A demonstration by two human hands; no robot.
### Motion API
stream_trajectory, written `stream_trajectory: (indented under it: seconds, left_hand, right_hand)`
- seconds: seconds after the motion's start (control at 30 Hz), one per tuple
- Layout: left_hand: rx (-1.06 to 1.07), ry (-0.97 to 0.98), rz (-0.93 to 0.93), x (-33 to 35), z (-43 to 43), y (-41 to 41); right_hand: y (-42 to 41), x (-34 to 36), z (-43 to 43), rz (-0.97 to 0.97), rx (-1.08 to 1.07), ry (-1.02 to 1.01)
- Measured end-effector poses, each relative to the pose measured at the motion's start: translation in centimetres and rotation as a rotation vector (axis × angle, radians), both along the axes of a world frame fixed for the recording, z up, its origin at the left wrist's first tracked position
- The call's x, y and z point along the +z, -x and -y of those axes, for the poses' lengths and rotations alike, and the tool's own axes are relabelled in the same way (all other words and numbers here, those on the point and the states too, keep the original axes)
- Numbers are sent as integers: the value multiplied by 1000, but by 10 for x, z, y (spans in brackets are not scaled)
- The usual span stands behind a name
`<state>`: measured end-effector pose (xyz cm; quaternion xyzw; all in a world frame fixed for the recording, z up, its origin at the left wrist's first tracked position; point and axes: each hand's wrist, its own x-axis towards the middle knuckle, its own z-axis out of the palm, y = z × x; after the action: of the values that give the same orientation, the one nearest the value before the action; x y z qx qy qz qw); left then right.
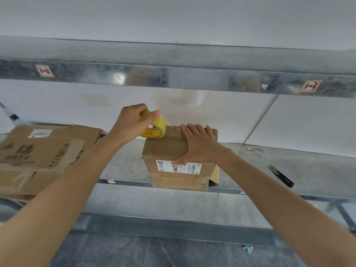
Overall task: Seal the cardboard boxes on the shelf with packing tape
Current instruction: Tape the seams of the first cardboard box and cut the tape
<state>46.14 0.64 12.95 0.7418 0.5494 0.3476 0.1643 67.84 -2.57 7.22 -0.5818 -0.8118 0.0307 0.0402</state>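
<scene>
Box sits at the front edge of the shelf. Left hand grips the tape roll at the box's far-left top edge. Right hand presses the box top just right of the roll, fingers spread flat.

Left end: a large cardboard box fills the shelf, overhanging its front edge.
Centre: a small cardboard box sits at the front edge, right hand pressing on top, left hand gripping a yellow tape roll at its rear corner.
Right: bare metal runs to black snips.
Overhead: the upper shelf beam caps the opening.
</scene>
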Motion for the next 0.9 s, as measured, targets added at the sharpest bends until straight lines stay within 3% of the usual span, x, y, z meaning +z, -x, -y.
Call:
stream_trajectory:
  seconds: [0.13,0.33,0.53,0.9]
  left_hand:
    - [2,108,185,-6,-2,14]
    - [35,81,195,-10,-8,16]
    - [53,-45,-104,-24,-20,51]
    - [73,-3,-254,-64,-34,53]
  right_hand:
    - [-2,-1,2,-9,4,-42]
    - [-3,-5,4,23,-8,-80]
    - [-8,-6,4,28,-35,-113]
    - [-5,-11,2,49,-39,-126]
